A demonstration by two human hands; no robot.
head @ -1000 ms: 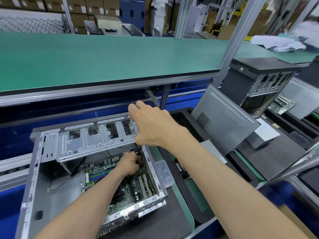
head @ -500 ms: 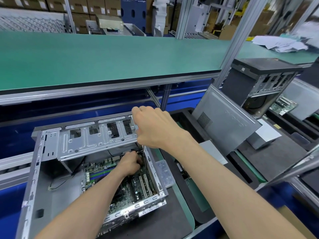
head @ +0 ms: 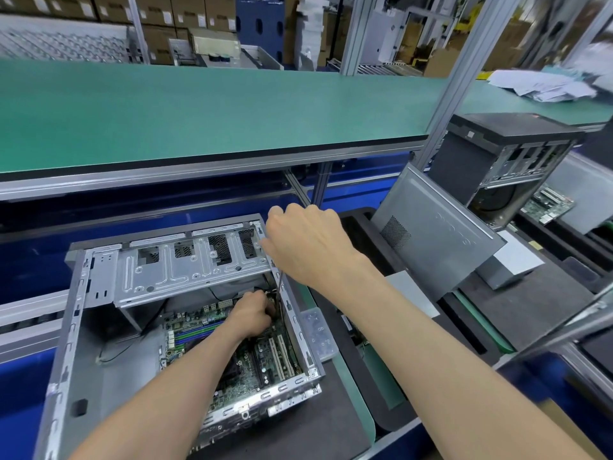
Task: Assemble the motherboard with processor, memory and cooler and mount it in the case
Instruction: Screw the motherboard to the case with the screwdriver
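A grey metal case (head: 83, 327) lies open on its side with a green motherboard (head: 205, 330) inside it. A silver drive cage (head: 185, 267) spans its far end. My right hand (head: 308, 244) is fisted above the case's far right corner, gripping a screwdriver whose thin shaft (head: 279, 287) points down into the case. My left hand (head: 252, 315) reaches inside to the board's far right corner. Its fingers are pinched together at the shaft's lower end, and whatever lies under them is hidden.
A small clear plastic box (head: 318, 333) sits against the case's right wall. A grey side panel (head: 438, 234) leans to the right, with another case (head: 504, 154) and a second board (head: 547, 205) behind it. A green shelf (head: 199, 111) overhangs the work area.
My right hand has closed from spread fingers into a fist and dropped slightly toward the case corner. My left hand stays at the same spot on the board.
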